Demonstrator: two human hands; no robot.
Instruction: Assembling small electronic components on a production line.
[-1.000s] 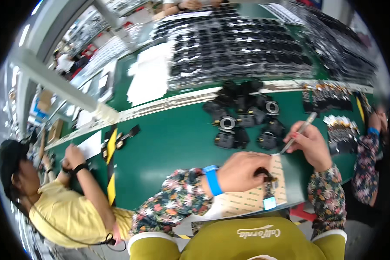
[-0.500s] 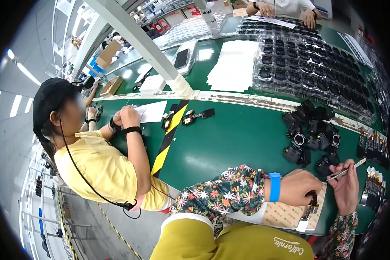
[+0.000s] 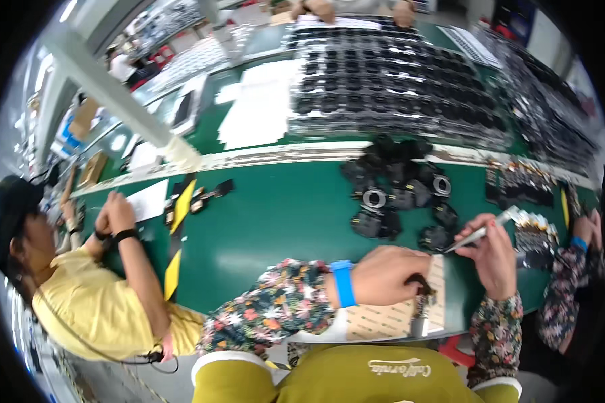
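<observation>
My left hand [image 3: 388,274], with a blue band at the wrist, pinches a small black electronic part [image 3: 420,285]. A flat ribbon with a pale end hangs from that part over a tan patterned sheet [image 3: 376,324] at the table's front edge. Metal tweezers [image 3: 477,235] are held in my right hand [image 3: 492,258], their tips pointing left toward the left hand but apart from the part. Just beyond both hands lies a pile of black watch-like housings [image 3: 402,195], two of them showing silvery rings [image 3: 374,198]. The image is somewhat blurred.
Flat ribbon parts [image 3: 535,232] lie in bunches to the right. Stacked clear trays of black parts [image 3: 390,80] and white paper [image 3: 259,104] stand beyond a pale ledge [image 3: 282,159]. Co-workers sit left, in a yellow shirt [image 3: 101,295], right and across; striped tape [image 3: 175,269] crosses the table.
The view has turned right, so the table and the pile sit farther left in the picture. A co-worker's floral-sleeved arms now show at the right. Both my hands keep their holds.
</observation>
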